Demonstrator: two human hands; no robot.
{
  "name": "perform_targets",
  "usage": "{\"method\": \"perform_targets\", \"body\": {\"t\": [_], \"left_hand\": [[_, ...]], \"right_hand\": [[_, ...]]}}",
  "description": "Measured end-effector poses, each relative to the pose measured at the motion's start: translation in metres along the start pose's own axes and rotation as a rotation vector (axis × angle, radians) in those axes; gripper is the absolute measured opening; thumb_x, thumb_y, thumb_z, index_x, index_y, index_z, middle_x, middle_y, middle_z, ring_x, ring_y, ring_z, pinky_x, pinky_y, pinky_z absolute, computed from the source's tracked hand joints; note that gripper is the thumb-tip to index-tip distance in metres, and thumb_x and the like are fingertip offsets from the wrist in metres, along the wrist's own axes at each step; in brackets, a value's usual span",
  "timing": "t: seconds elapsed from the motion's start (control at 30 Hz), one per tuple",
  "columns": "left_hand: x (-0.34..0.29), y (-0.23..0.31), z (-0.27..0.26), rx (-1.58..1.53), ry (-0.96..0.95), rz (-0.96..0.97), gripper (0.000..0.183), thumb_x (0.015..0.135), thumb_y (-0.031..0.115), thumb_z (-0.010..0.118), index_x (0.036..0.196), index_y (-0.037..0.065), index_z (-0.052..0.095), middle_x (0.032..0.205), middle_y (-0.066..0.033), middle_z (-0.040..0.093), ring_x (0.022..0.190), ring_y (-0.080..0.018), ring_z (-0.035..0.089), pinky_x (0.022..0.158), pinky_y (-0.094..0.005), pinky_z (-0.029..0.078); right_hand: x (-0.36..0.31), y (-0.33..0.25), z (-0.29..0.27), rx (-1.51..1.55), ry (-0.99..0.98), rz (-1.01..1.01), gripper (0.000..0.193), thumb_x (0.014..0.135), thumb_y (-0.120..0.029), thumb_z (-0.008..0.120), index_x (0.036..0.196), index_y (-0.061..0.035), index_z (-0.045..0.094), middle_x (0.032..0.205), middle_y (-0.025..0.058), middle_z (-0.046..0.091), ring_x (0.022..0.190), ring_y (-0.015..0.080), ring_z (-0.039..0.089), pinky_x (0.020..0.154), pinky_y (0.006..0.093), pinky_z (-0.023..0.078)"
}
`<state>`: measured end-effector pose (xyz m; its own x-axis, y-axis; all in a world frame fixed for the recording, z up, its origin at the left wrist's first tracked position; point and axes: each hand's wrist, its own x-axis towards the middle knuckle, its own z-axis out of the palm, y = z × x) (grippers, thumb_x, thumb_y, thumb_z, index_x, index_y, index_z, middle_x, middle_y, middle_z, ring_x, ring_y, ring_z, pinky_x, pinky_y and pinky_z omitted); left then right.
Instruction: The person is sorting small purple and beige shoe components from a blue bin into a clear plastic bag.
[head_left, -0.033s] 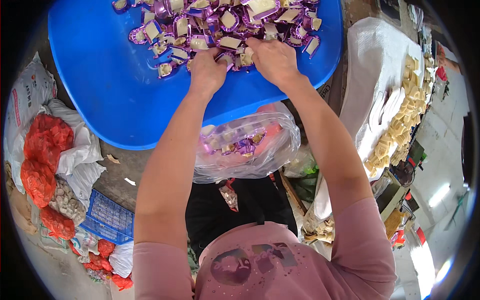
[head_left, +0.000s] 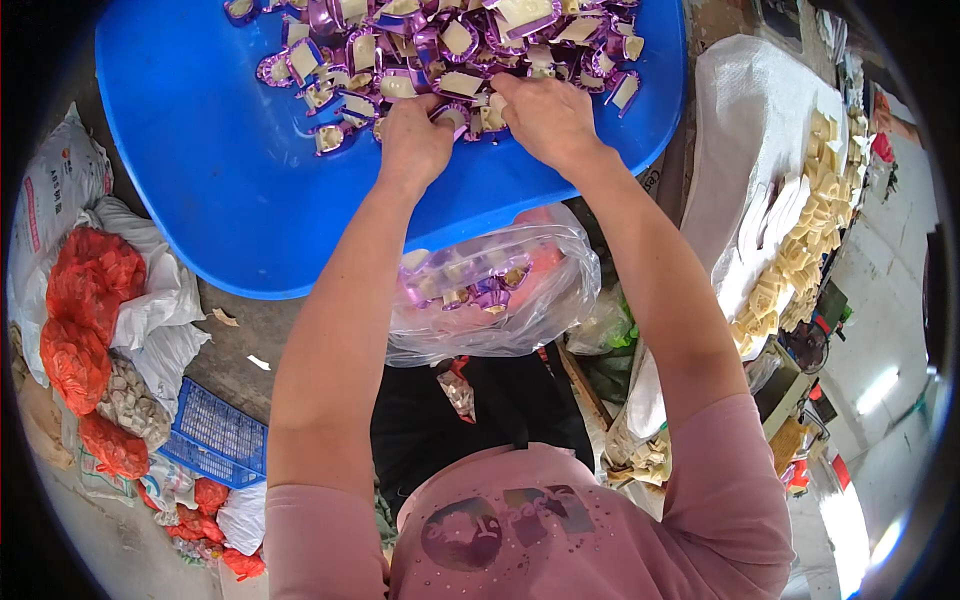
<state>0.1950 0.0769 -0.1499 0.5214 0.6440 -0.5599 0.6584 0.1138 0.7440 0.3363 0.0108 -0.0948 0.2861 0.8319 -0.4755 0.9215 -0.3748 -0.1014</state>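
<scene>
A pile of shiny purple plastic pieces (head_left: 460, 83) with cream-coloured insides lies at the far side of a large blue tub (head_left: 260, 200). At the pile's near edge, my left hand (head_left: 415, 142) has its fingers curled on a purple plastic piece (head_left: 455, 117). Just to the right, my right hand (head_left: 550, 118) is bent in a pinch against another piece (head_left: 492, 117); its fingertips are partly hidden among the pieces. Below the tub's near rim, a clear plastic bag (head_left: 500, 335) holds several more purple pieces (head_left: 488, 296).
White sacks (head_left: 160, 285) and red bags (head_left: 90, 275) are heaped at the left, beside a blue plastic crate (head_left: 212, 435). A white woven sack (head_left: 745, 130) with many cream pieces (head_left: 800, 245) stands at the right. Scraps lie on the floor (head_left: 245, 325).
My right hand has shifted very slightly at the pile's edge. The left hand and the rest look the same.
</scene>
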Motion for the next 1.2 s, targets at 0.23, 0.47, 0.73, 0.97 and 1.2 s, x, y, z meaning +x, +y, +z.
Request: {"method": "perform_targets", "body": {"t": [0.23, 0.47, 0.73, 0.97, 1.2], "left_hand": [[0.0, -0.006, 0.006, -0.122, -0.029, -0.053, 0.034, 0.077, 0.009, 0.064, 0.11, 0.003, 0.065, 0.091, -0.019, 0.067, 0.08, -0.027, 0.064, 0.076, -0.0352, 0.048], [-0.001, -0.005, 0.008, -0.037, 0.057, 0.065, 0.038, 0.074, 0.006, 0.062, 0.112, 0.004, 0.064, 0.095, -0.0243, 0.065, 0.09, -0.0359, 0.063, 0.083, -0.0393, 0.049], [-0.004, -0.005, 0.001, -0.09, -0.017, 0.024, 0.036, 0.075, 0.007, 0.062, 0.111, 0.003, 0.063, 0.094, -0.0247, 0.065, 0.089, -0.0361, 0.063, 0.082, -0.0408, 0.049], [0.0, -0.008, -0.005, -0.183, -0.011, -0.089, 0.038, 0.081, 0.003, 0.059, 0.12, 0.005, 0.057, 0.097, -0.0167, 0.065, 0.082, -0.0185, 0.061, 0.073, -0.0301, 0.047], [0.002, -0.007, 0.0, 0.091, 0.114, 0.264, 0.045, 0.08, 0.001, 0.059, 0.122, 0.016, 0.056, 0.094, -0.0129, 0.066, 0.079, -0.0179, 0.062, 0.071, -0.0308, 0.048]], "right_hand": [[0.007, -0.002, -0.002, -0.098, -0.083, -0.1, 0.02, 0.083, -0.015, 0.052, 0.1, -0.0109, 0.06, 0.081, 0.0132, 0.067, 0.079, 0.0303, 0.066, 0.065, 0.0431, 0.052], [0.009, 0.002, 0.002, -0.127, -0.087, -0.115, 0.018, 0.082, -0.015, 0.053, 0.099, -0.0113, 0.057, 0.075, 0.0143, 0.065, 0.073, 0.0328, 0.064, 0.065, 0.0466, 0.05], [0.002, 0.018, 0.0, 0.128, -0.092, -0.018, 0.044, 0.082, -0.005, 0.05, 0.123, -0.018, 0.054, 0.102, 0.0154, 0.064, 0.099, 0.0329, 0.06, 0.085, 0.044, 0.047], [0.0, 0.023, 0.006, 0.242, -0.167, -0.018, 0.042, 0.084, -0.01, 0.055, 0.127, -0.0121, 0.052, 0.109, 0.0144, 0.062, 0.11, 0.031, 0.055, 0.093, 0.0416, 0.043], [-0.009, 0.0, 0.002, 0.108, -0.104, -0.056, 0.055, 0.079, -0.03, 0.067, 0.128, -0.0123, 0.05, 0.11, 0.0081, 0.063, 0.114, 0.0278, 0.05, 0.094, 0.0431, 0.038]]}}
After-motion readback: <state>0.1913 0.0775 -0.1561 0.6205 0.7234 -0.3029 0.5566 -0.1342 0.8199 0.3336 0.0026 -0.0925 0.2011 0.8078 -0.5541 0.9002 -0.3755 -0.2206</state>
